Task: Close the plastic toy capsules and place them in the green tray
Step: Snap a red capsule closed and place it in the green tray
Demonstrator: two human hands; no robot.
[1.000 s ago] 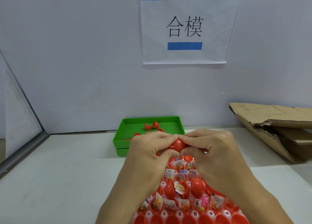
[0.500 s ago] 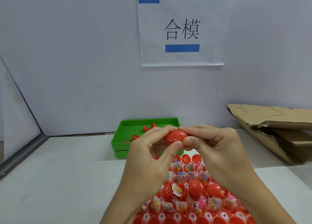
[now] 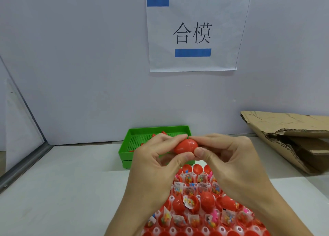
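Grip, left hand (image 3: 156, 162): thumb and curled fingers pinch the left half of one red capsule (image 3: 185, 146); nothing else held.
Grip, right hand (image 3: 229, 157): thumb and fingers pinch the right half of that capsule, thumb tip underneath, fingers over the top.
Capsule state: held in the air between both hands, above the gap between the green tray and the red rack. The two halves meet along a visible seam; whether they have fully snapped together cannot be told.
Step in hand: judged to be the closing press on this capsule, at or near its end.
Green tray (image 3: 124, 146): sits at the far edge of the surface against the back wall, just beyond the hands. A few red capsules lie in it, partly hidden behind the left hand.
Red rack (image 3: 204, 209): at the near edge of the surface, below the hands. Many cups hold open halves with small toy packets; two closed capsules rest among them.
Next move: calls for one hand to let go, the other to carry the capsule forward over the tray's near wall and release it inside.
Progress: judged early, since most of the rack is unclosed.
Surroundings: torn cardboard (image 3: 288, 134) lies at the far right corner.
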